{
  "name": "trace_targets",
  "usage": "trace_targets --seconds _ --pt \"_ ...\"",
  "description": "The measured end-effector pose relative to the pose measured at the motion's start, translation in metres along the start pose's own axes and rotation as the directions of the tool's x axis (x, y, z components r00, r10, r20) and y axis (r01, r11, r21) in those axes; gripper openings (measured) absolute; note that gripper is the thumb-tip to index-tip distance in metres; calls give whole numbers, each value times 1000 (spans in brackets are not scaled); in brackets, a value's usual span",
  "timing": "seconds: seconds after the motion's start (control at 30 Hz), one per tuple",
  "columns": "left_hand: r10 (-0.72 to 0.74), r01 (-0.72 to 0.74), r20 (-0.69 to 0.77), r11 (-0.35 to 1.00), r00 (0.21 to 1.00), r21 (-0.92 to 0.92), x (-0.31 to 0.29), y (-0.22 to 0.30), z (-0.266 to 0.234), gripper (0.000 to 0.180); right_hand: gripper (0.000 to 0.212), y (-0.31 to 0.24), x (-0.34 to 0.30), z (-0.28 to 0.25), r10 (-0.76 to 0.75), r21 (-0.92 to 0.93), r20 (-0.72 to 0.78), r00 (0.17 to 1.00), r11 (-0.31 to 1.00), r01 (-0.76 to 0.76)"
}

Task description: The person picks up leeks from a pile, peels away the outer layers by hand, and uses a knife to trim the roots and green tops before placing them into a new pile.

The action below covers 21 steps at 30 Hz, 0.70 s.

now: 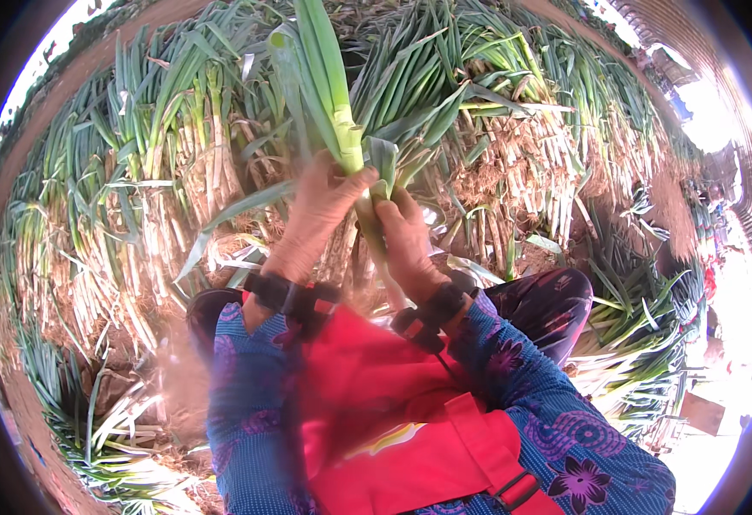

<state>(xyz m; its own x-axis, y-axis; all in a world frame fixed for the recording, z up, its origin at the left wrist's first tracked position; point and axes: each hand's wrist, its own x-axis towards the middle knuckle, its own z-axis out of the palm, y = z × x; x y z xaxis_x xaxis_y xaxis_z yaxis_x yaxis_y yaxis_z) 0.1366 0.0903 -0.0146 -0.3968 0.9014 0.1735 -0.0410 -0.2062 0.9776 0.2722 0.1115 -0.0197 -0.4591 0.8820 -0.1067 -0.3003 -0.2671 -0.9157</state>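
Observation:
In front of my chest, my left hand (pixel 320 202) is closed round a large green onion (pixel 347 142), its thick leaves pointing up and away from me. Close beside it, my right hand (pixel 406 236) has its fingers closed on the same onion's outer leaf (pixel 383 161), which bends away from the stalk. The pale lower stalk runs down between my wrists, partly hidden by the hands. Both wrists carry dark straps with small black devices.
Thick rows of green onions (pixel 187 129) lie on the ground ahead and to the left. More bunches (pixel 513 146) lie ahead right, and a heap (pixel 642 335) is beside my right knee. Another pile (pixel 123 446) sits at lower left. A red apron (pixel 376 369) covers my lap.

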Motion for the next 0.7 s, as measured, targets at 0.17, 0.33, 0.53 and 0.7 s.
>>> trace_targets --seconds 0.17,0.33,0.53,0.7 --pt "-31 104 -197 923 980 371 0 3 8 33 24 36 23 -12 -488 -740 91 868 550 387" --pt "-6 66 -205 956 979 286 6 1 7 26 25 39 37 -18 -208 -376 -92 974 913 159" --pt "-115 114 -110 993 987 -16 5 -7 -6 23 23 9 28 -4 40 -231 -82 996 971 -58" --pt "-99 98 -4 989 995 -114 2 8 3 32 27 8 37 -24 120 -220 -126 985 964 -146"
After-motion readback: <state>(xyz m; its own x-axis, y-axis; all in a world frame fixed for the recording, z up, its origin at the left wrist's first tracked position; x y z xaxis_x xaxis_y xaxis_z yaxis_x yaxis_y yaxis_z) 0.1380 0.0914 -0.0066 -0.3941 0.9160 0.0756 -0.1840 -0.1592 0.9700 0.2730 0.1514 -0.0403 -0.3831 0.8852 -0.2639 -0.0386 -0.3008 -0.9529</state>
